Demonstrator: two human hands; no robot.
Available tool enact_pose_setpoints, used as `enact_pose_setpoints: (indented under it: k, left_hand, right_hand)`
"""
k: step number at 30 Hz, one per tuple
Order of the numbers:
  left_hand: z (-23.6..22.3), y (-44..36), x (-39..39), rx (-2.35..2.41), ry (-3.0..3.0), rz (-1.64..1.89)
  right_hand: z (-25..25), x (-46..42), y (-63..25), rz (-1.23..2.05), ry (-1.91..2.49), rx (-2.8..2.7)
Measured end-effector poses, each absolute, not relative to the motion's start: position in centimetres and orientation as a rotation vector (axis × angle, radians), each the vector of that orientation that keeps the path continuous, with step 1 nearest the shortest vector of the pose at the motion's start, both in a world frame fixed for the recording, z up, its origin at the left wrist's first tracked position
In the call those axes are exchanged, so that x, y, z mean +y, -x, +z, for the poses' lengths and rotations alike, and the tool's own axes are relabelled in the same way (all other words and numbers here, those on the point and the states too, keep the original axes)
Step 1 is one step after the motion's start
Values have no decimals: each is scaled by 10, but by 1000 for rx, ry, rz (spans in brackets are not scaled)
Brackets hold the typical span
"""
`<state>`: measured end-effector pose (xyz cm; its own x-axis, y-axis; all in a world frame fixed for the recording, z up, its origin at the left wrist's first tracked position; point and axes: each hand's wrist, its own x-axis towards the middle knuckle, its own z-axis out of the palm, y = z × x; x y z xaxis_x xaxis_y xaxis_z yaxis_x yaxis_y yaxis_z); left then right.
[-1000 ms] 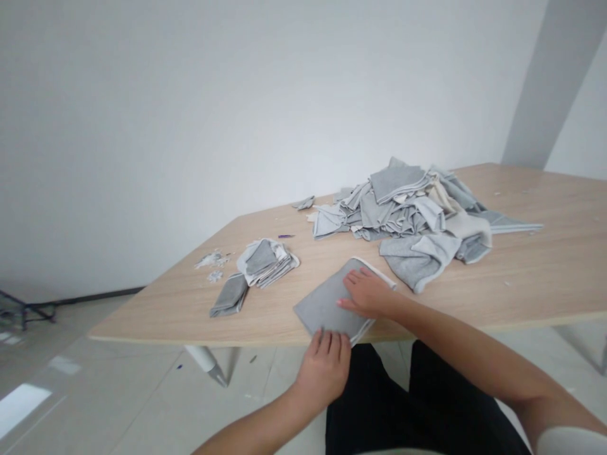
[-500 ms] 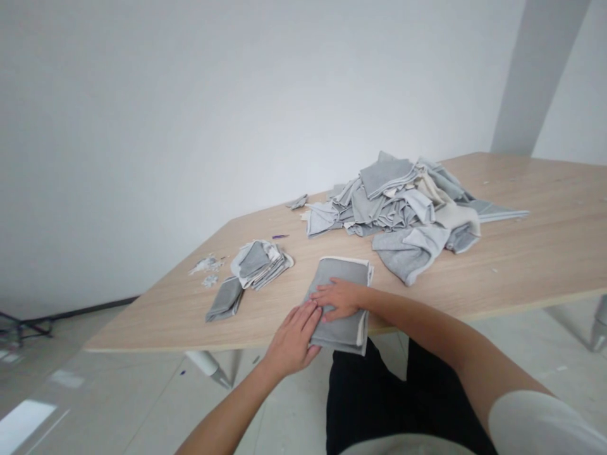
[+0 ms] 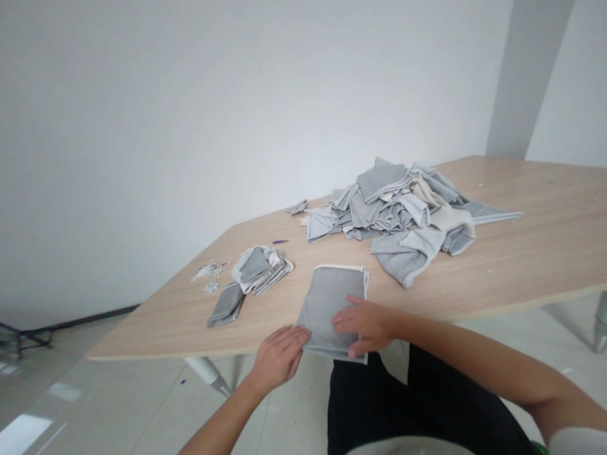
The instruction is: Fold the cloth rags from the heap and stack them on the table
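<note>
A folded grey cloth [image 3: 327, 297] with pale edging lies at the table's front edge, its near end jutting past the edge. My left hand [image 3: 281, 355] is closed on its near left corner, fingertips on top. Over the right part of the cloth, my right hand [image 3: 367, 323] rests with fingers spread, holding nothing. To the left sit a small stack of folded cloths [image 3: 260, 268] and a single folded grey cloth [image 3: 226, 304] touching it.
A large heap of crumpled grey and beige cloths [image 3: 389, 208] covers the back right of the wooden table [image 3: 521, 265]. Pale scraps [image 3: 207, 270] lie at the left, and a small purple tool [image 3: 280, 241] lies behind the stack. A white wall stands behind.
My left hand has slid down and left to the near corner of the cloth. My right hand has moved right and nearer to me, its fingers spread apart.
</note>
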<state>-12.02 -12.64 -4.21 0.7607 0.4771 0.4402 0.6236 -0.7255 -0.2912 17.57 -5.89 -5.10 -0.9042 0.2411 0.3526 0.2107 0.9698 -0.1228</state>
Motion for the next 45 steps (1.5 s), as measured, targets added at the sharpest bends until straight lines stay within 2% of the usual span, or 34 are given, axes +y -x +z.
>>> enact_pose_setpoints:
  k: [3, 6, 10, 13, 16, 20, 28, 34, 45]
  left_hand:
    - [-32, 113, -135, -882, 2459, -569]
    - [-28, 110, -143, -837, 2437, -585]
    - [-37, 113, -152, -815, 2439, -575]
    - [-50, 113, -159, -928, 2385, -647]
    - [-59, 113, -163, -933, 2377, -661]
    - [-61, 122, -156, -751, 2557, -512]
    - [-74, 139, -118, -891, 2646, -318]
    - [-70, 129, -111, -1195, 2614, -181]
    - [-70, 138, -99, -1056, 2704, -249]
  right_hand:
    - [-57, -79, -184, 63, 234, -2769]
    - [-65, -99, -186, -137, 294, -2740]
    - [-84, -121, -186, -467, 415, -2545]
    - [-104, -133, -184, -578, 553, -2347]
    - [-122, -143, -182, -501, 675, -2170]
    - [-129, -149, -190, -311, 777, -2102]
    - [-101, -118, -225, -291, 589, -2523]
    - [-76, -85, -224, -178, 734, -2640]
    - [-67, -77, -222, 108, 879, -2702]
